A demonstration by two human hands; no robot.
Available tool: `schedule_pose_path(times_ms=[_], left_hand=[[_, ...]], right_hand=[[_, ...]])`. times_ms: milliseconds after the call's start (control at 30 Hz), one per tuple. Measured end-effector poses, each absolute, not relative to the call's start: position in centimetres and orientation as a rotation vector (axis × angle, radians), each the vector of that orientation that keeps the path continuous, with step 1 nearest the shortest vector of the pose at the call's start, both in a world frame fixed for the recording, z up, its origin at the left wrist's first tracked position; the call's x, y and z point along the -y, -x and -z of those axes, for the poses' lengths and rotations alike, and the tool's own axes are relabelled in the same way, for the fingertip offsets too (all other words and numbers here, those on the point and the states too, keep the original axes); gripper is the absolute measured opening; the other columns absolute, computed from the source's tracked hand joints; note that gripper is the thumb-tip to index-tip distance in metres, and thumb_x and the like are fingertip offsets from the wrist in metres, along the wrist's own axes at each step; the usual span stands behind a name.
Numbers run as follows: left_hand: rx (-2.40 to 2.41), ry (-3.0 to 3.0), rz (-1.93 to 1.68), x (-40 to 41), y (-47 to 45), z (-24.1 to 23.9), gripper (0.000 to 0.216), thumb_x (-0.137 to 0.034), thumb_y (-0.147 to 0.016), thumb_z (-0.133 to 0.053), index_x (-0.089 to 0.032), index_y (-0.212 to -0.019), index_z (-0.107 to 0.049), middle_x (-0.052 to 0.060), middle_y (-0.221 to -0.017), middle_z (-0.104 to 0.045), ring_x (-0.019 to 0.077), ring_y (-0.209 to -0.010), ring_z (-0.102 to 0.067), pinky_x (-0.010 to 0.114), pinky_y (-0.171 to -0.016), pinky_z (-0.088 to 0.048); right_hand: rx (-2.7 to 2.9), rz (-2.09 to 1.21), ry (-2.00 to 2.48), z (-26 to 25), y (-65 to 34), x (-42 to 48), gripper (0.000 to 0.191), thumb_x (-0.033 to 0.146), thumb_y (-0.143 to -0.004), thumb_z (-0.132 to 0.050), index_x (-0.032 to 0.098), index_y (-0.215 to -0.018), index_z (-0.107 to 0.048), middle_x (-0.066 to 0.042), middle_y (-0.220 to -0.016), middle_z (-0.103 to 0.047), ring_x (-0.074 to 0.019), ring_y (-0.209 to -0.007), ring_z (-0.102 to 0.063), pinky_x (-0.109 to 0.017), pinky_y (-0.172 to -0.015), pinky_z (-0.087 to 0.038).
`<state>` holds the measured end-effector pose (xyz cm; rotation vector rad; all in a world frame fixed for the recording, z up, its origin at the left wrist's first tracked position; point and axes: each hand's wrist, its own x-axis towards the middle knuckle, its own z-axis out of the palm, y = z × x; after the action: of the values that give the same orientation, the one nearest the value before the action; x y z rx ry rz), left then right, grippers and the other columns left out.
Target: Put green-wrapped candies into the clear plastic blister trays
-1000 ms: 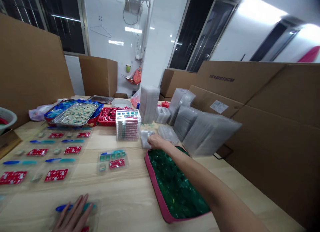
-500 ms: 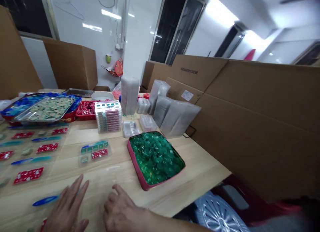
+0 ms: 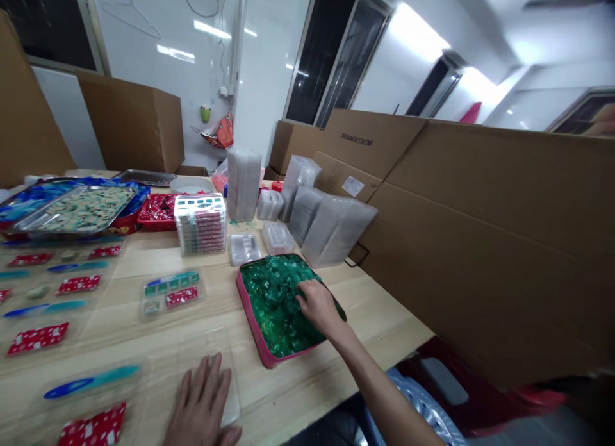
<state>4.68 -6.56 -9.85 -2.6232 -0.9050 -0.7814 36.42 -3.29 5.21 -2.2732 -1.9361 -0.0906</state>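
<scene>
My right hand (image 3: pixel 317 307) reaches into a pink-rimmed tray (image 3: pixel 250 318) heaped with green wrapped sweets (image 3: pixel 273 292); its fingers curl down among the sweets, and whether they hold any is hidden. My left hand (image 3: pixel 204 404) lies flat with fingers stretched out on an empty clear plastic tray (image 3: pixel 211 350) near the table's front edge. Left of it is a filled clear tray with a blue spoon (image 3: pixel 91 380) and a red packet (image 3: pixel 91 428).
More filled clear trays (image 3: pixel 172 292) lie in rows on the wooden table's left. A stack of filled trays (image 3: pixel 200 223), metal pans of sweets (image 3: pixel 77 207), and bundles of empty clear trays (image 3: pixel 331 227) stand farther back. Cardboard sheets (image 3: pixel 480 241) wall the right side.
My right hand moved from the front edge up into the green sweets tray. My left hand shifted right onto an empty clear tray. The view swung slightly left.
</scene>
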Motion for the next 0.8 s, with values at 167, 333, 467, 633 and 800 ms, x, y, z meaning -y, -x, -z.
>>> schedule_pose_path(times_ms=[167, 333, 467, 633, 800], left_hand=[[0.931, 2.684, 0.747, 7.9, -3.6, 10.2, 0.069, -0.051, -0.079, -0.051, -0.022, -0.140, -0.037, 0.013, -0.133, -0.054, 0.0324, -0.122, -0.046, 0.043, -0.099, -0.031], [1.045, 2.780, 0.885, 9.2, -3.8, 6.6, 0.057, -0.034, -0.080, -0.054, -0.015, -0.133, -0.045, 0.019, -0.139, -0.045, 0.0353, -0.128, -0.039, 0.048, -0.098, -0.036], [1.416, 2.882, 1.411, 8.9, -4.5, 1.4, 0.027, -0.019, -0.083, -0.052, -0.018, -0.109, -0.062, 0.013, -0.114, -0.064, 0.0248, -0.111, -0.055, 0.041, -0.095, -0.043], [2.288, 2.989, 2.165, 7.6, -5.5, -2.4, 0.024, -0.021, -0.079, -0.056, -0.015, -0.100, -0.066, 0.010, -0.097, -0.068, 0.0202, -0.090, -0.062, 0.033, -0.081, -0.047], [2.712, 2.523, 2.739, 7.7, -5.1, -2.2, 0.023, -0.031, -0.073, -0.066, -0.014, -0.089, -0.070, 0.005, -0.084, -0.068, 0.0178, -0.083, -0.059, 0.029, -0.077, -0.043]], right_hand=[[1.655, -0.379, 1.877, -4.5, -35.2, 4.1, 0.019, 0.018, -0.072, -0.062, 0.017, -0.090, -0.067, -0.004, -0.081, -0.066, -0.0180, -0.076, -0.059, -0.029, -0.073, -0.045], [1.091, -1.064, 1.332, -4.0, -30.4, 6.0, 0.028, 0.032, -0.060, -0.077, 0.019, -0.084, -0.073, 0.001, -0.065, -0.062, -0.0120, -0.058, -0.055, -0.025, -0.057, -0.045], [0.897, -1.296, 1.197, -2.5, -25.4, 6.5, 0.029, 0.032, -0.055, -0.081, 0.020, -0.080, -0.074, 0.001, -0.059, -0.062, -0.0094, -0.048, -0.049, -0.022, -0.046, -0.039], [1.018, -1.218, 1.211, -0.6, -21.5, 6.7, 0.021, 0.032, -0.061, -0.078, 0.022, -0.079, -0.075, -0.002, -0.067, -0.066, -0.0144, -0.059, -0.057, -0.027, -0.057, -0.046], [1.452, -0.902, 1.263, 0.0, -20.6, 7.3, 0.009, 0.027, -0.075, -0.069, 0.023, -0.083, -0.073, -0.004, -0.074, -0.067, -0.0180, -0.070, -0.061, -0.028, -0.063, -0.047]])
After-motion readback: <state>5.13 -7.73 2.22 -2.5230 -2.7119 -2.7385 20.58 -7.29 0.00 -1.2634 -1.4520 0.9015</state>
